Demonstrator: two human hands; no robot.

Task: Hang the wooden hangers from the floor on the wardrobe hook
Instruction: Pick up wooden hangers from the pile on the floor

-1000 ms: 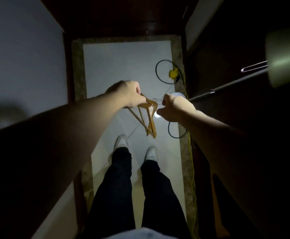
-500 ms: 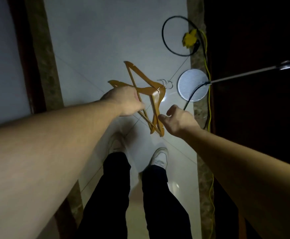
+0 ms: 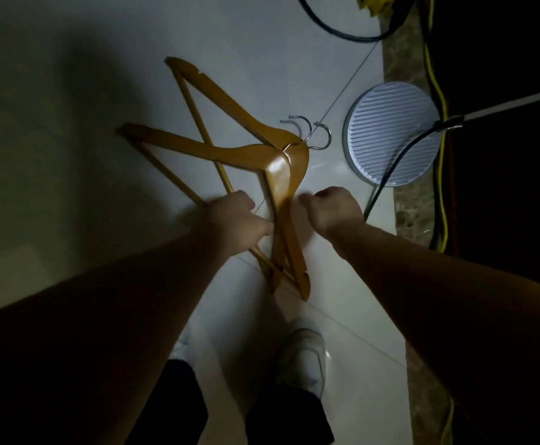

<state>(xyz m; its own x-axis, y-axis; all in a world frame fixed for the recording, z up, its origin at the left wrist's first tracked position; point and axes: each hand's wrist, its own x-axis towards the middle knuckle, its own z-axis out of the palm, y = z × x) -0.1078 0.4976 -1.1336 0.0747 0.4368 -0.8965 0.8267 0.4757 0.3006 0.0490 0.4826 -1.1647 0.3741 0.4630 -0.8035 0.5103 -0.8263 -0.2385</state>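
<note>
Two wooden hangers lie crossed over each other low over the white floor, their metal hooks pointing toward the round lamp. My left hand is over their lower bars, fingers curled around the wood and thumb against a hanger arm. My right hand hovers just right of the hangers with loosely curled fingers and holds nothing. A small gap separates it from the wood. The wardrobe hook is out of sight.
A round ribbed lamp glows on the floor at the right, a black cable across it. A yellow cord runs along the stone border. A metal rod crosses the dark wardrobe side. My white shoes stand below.
The view has dropped close to the floor. The hangers went down with my left hand. My right hand let go of the hook end and now hovers beside them.
</note>
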